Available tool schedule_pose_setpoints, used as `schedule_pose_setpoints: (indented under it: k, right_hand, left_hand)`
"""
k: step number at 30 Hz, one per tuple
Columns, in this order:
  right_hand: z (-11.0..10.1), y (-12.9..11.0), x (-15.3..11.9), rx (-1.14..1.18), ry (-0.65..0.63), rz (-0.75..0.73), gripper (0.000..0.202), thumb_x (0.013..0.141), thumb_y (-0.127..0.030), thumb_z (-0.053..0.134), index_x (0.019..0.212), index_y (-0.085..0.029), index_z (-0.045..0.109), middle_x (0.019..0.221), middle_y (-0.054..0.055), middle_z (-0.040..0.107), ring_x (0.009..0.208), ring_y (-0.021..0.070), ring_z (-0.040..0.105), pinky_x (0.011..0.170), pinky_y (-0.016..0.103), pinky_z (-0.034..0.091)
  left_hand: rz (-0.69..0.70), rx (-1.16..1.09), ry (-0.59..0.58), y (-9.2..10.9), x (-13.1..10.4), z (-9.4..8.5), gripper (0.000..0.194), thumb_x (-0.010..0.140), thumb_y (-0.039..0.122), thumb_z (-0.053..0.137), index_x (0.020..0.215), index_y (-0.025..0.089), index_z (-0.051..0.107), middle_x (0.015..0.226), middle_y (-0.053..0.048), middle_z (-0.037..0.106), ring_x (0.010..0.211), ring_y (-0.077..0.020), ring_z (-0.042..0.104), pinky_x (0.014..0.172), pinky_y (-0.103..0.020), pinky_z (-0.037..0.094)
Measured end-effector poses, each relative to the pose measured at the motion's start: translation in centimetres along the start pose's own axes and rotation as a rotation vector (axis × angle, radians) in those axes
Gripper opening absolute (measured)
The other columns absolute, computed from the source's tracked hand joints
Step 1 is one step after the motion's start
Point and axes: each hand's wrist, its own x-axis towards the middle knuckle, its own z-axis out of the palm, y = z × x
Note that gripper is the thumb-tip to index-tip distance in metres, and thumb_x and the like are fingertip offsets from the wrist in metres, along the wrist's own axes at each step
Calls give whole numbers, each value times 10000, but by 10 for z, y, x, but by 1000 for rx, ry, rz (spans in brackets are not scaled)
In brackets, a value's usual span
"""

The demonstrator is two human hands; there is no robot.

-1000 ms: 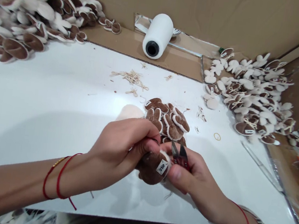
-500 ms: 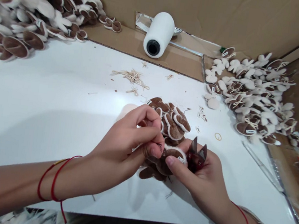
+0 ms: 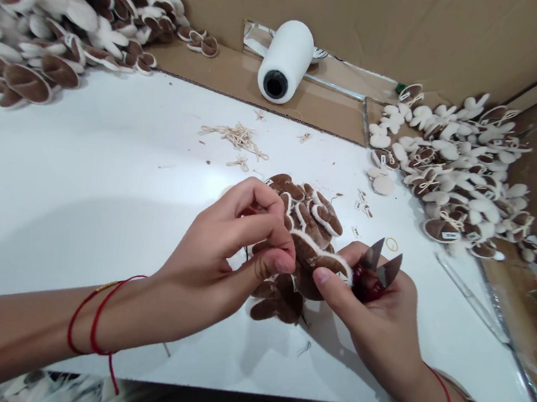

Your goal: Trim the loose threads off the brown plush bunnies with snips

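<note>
My right hand point(image 3: 377, 312) pinches a brown plush piece with a white fuzzy edge point(image 3: 313, 255) between thumb and fingers. Tucked in the same palm are red-handled scissors point(image 3: 380, 267), blades apart and pointing up. My left hand point(image 3: 238, 243) is closed in a pinch at the left side of that piece. What its fingertips hold, if anything, is too small to make out. Beneath and behind both hands lies a small heap of similar brown plush pieces point(image 3: 278, 303), partly covered by the left hand.
Plush pieces pile up at the back left point(image 3: 65, 26); others with cord bows lie at the right point(image 3: 453, 165). Loose cream bows point(image 3: 237, 137), a yellow rubber band point(image 3: 392, 244) and small labels point(image 3: 363, 204) lie on the white table point(image 3: 109, 142). A white roll point(image 3: 286, 63) stands behind.
My right hand has moved slightly right with the scissors and the plush piece, which is turned and shows more of its white edge. My left hand stays pinched, almost in place.
</note>
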Motion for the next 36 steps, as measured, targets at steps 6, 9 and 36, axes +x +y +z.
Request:
schedule_pose_setpoints:
  k: [6, 9, 36]
  right_hand:
    - [0, 0, -3, -23, -15, -44, 254, 720, -173, 709, 585, -191, 495, 443, -89, 418, 386, 51, 433, 372, 128, 398]
    - [0, 2, -4, -49, -53, -74, 245, 733, -162, 712, 592, -188, 514, 456, -91, 405, 403, 47, 410, 390, 130, 387]
    - [-1, 5, -8, -37, -94, -50, 155, 787, -227, 720, 668, -206, 623, 487, -77, 393, 419, 67, 417, 393, 174, 351]
  left_hand:
    - [80, 34, 57, -1, 1, 3, 86, 843, 107, 678, 917, 144, 703, 947, -25, 503, 846, -97, 549, 740, -211, 481]
    - [114, 40, 46, -4, -1, 3, 144, 820, 97, 700, 958, 133, 719, 969, -43, 517, 906, -123, 553, 803, -242, 488]
    - [137, 159, 44, 2, -2, -1, 191, 814, 132, 681, 985, 196, 627, 1020, -54, 533, 950, -175, 558, 859, -328, 504]
